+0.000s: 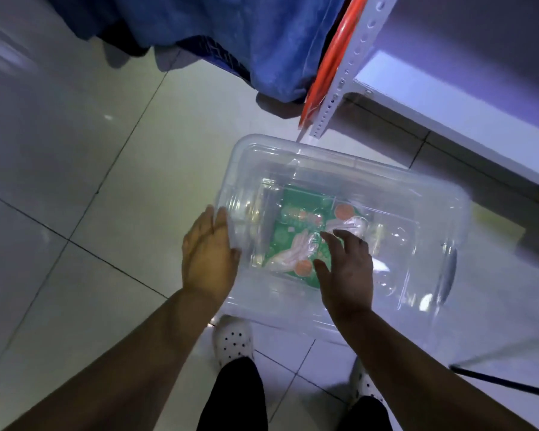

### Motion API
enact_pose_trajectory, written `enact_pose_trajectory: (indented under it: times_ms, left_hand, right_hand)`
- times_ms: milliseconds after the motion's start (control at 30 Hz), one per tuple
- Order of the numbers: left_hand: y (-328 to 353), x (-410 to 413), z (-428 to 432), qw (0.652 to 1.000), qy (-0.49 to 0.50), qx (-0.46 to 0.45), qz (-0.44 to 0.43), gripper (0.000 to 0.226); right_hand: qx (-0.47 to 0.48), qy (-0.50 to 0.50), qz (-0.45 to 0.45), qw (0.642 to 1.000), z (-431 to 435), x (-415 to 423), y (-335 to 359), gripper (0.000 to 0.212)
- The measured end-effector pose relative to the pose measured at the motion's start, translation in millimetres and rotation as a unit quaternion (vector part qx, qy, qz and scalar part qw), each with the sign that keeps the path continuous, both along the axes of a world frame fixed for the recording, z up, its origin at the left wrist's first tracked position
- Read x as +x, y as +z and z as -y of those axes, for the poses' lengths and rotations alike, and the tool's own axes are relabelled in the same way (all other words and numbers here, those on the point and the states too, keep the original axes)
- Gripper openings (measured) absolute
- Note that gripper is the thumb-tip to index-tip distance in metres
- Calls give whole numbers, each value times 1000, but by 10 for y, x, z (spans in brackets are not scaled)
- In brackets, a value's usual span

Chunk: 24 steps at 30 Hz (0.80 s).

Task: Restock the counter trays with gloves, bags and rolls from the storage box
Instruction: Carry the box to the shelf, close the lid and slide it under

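A clear plastic storage box [423, 194] stands on the tiled floor in front of my feet. At its bottom lies a green pack of disposable gloves [293, 231] with orange dots and a printed hand. My left hand [207, 259] lies flat against the box's left end wall, fingers on the rim. My right hand [346, 269] hovers over the box with its fingers spread, just above the green pack, holding nothing. Whether the box has a lid on I cannot tell.
A white perforated shelf post [346, 66] with an orange rail [330, 57] stands just behind the box. Blue cloth [231, 32] hangs at the top. A white shelf board [448, 98] runs to the right. My white clogs [232, 342] stand close to the box.
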<state>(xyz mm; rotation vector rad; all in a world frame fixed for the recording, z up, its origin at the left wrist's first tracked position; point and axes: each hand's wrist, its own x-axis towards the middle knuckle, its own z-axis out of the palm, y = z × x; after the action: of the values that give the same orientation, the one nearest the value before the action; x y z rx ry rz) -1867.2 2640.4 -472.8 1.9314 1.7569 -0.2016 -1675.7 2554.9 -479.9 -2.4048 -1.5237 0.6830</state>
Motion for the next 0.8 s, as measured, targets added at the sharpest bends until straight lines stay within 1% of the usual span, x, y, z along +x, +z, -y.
enact_pose_trajectory:
  times_ms: [67,133,167,267,333,367,400,467,500,533,567,633,733,800]
  left_hand:
    - [-133,-185,-260,996,50,-60,34,78]
    - [-275,-265,-430,983,89,-133,95,87]
    - [-335,-282,-482,976,100,-159,109,91]
    - [-467,-308,-567,956,151,-218,125,104]
    - [-494,-324,-582,939,193,-243,150,101]
    - [-485,-331,-578,940,194,-233,154,94]
    - [-458,-331,-564,953,177,-199,141,85]
    - [-389,-309,-510,986,122,-81,77,68]
    - [-350,-283,-470,993,105,-30,50,63]
    - [-312,-254,-431,994,101,2,38,59]
    - [-286,-232,-398,993,107,14,43,55]
    - [-259,-192,-342,990,124,9,70,46]
    - [-276,-128,-267,986,146,13,83,34]
    - [-295,-86,-212,982,160,47,92,24]
  right_hand:
    - [-10,-20,3,1000,-116,-158,-44,51]
    - [-21,-21,20,999,-165,-219,-80,50]
    - [-24,-18,28,999,-172,-222,-91,50]
    - [-37,11,35,999,-145,-172,-111,53]
    - [-48,34,35,998,-133,-124,-102,54]
    - [-51,43,33,997,-132,-100,-94,54]
    - [-53,52,28,997,-128,-79,-85,54]
    - [-45,67,12,997,-107,-25,-67,50]
    - [-31,69,5,997,-79,14,-59,48]
    - [-13,61,0,998,-44,69,-53,44]
    - [6,43,-5,999,-2,139,-49,41]
    - [32,-15,-2,999,118,343,-42,35]
    - [62,-110,60,990,400,735,-52,28]
    - [60,-197,113,972,595,987,-63,27]
